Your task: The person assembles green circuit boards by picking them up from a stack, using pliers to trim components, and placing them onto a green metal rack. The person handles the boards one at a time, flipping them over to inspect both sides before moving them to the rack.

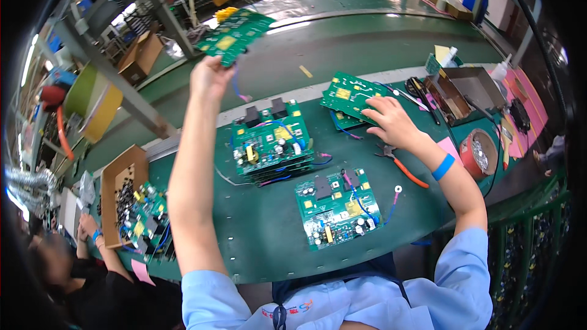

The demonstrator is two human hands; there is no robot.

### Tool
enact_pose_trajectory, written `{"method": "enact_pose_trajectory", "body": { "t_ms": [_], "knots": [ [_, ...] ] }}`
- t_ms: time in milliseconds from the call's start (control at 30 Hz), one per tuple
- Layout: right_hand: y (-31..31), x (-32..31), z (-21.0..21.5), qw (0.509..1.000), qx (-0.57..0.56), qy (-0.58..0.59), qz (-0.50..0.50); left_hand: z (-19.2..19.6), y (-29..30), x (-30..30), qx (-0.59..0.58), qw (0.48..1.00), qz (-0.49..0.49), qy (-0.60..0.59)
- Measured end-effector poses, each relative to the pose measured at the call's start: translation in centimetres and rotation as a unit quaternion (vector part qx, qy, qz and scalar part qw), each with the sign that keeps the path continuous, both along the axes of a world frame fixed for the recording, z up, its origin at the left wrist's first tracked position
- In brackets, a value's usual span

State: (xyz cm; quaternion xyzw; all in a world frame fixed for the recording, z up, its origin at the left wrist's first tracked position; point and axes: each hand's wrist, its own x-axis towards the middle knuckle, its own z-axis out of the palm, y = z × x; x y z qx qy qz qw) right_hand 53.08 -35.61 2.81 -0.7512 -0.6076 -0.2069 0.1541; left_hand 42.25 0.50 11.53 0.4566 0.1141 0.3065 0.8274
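Note:
High at the upper left, my left hand (211, 79) pinches a green circuit board (238, 33) by its near corner, and a blue wire dangles below the board. My right hand (394, 123) lies with fingers spread over the right edge of another green circuit board (345, 91), which rests on at least one more. Between my arms stands a stack of circuit boards (269, 140) with parts facing up. A single populated circuit board (333, 201) with blue wires lies nearest me. Red-handled pliers (408, 170) lie to its right.
On the right are a parts box (471, 88), a red round tin (479, 153) and a pink sheet (531, 107). At the left, a cardboard box (122, 174) of small dark parts stands beside more circuit boards (147, 220). A co-worker's hand (88, 226) is near that box.

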Motion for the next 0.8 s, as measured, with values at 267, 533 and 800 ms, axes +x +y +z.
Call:
{"method": "enact_pose_trajectory", "body": {
  "t_ms": [267, 533, 800],
  "knots": [
    [2.8, -4.1, 6.9, 0.765, 0.254, 0.579, 0.125, 0.3, -11.4, -8.3, 0.11, 0.98, -0.163, 0.018],
    [3.9, -6.7, 6.8, 0.692, 0.196, 0.67, 0.182, -1.8, -13.5, -11.0, 0.081, 0.976, -0.2, 0.007],
    [4.7, -6.7, 5.5, 0.666, 0.207, 0.699, 0.156, -3.1, -13.3, -11.2, 0.051, 0.977, -0.208, -0.001]
  ]
}}
